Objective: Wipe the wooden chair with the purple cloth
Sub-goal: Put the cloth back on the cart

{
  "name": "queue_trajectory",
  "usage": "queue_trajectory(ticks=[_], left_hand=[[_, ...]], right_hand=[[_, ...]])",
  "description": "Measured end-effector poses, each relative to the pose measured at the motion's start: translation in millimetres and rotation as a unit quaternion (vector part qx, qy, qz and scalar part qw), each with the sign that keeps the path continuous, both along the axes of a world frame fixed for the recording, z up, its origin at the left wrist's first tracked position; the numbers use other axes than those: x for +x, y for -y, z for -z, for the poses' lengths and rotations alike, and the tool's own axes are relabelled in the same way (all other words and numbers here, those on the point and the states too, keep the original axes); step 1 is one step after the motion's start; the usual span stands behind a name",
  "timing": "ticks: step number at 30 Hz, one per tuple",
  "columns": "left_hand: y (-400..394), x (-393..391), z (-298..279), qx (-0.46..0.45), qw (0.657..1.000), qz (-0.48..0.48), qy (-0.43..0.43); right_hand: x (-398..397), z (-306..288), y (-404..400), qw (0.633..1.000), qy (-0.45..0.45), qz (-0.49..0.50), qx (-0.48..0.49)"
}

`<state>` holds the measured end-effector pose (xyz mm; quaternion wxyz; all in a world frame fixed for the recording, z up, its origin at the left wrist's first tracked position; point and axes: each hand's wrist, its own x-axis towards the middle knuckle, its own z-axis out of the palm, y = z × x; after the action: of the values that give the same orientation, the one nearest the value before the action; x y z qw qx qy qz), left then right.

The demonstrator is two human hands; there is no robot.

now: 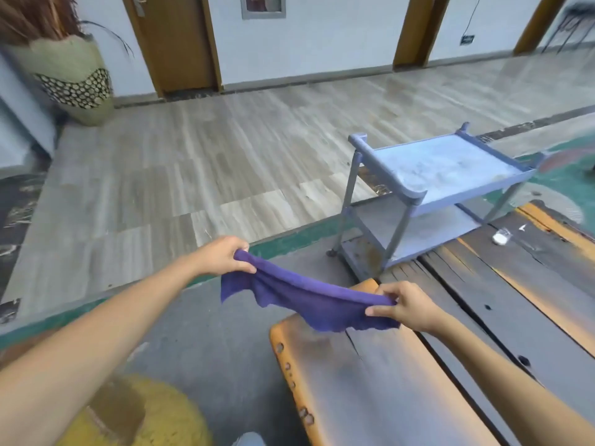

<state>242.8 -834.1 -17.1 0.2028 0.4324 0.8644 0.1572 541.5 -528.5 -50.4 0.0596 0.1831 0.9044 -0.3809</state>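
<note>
I stretch the purple cloth [309,296] between my left hand [222,255] and right hand [407,307], both pinching it, above the wooden chair's [370,381] far end.

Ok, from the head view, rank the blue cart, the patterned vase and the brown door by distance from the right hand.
1. Blue cart, just beyond the right hand, slightly right.
2. Patterned vase, far left by the wall.
3. Brown door, in the back wall.

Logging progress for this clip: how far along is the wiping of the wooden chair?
Early stage. Done: the purple cloth is picked up. In hand: the left hand and right hand each pinch an end, stretching it out in the air above the wooden chair. Left: the cloth does not look pressed to the wood, so all the wiping seems to remain; the seat's dark, worn surface shows no clear wiped patch.
</note>
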Motion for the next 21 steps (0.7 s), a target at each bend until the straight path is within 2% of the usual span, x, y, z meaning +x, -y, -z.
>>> queue_trajectory(ticks=[4, 9, 14, 17, 21], left_hand=[[-38, -79, 3, 0.002, 0.995, 0.010, 0.104], [-93, -191, 14, 0.025, 0.988, 0.034, 0.146], [-138, -293, 24, 0.146, 0.959, -0.057, 0.237], [-163, -340, 20, 0.187, 0.942, -0.094, 0.264], [-203, -409, 14, 0.229, 0.915, -0.168, 0.287]], right_hand=[[-54, 10, -28, 0.997, -0.028, 0.044, -0.058], [-136, 28, -58, 0.980, -0.107, 0.113, -0.122], [-237, 43, -59, 0.910, -0.212, 0.295, -0.198], [-295, 48, -55, 0.872, -0.243, 0.386, -0.179], [-361, 55, -58, 0.857, -0.246, 0.427, -0.151]])
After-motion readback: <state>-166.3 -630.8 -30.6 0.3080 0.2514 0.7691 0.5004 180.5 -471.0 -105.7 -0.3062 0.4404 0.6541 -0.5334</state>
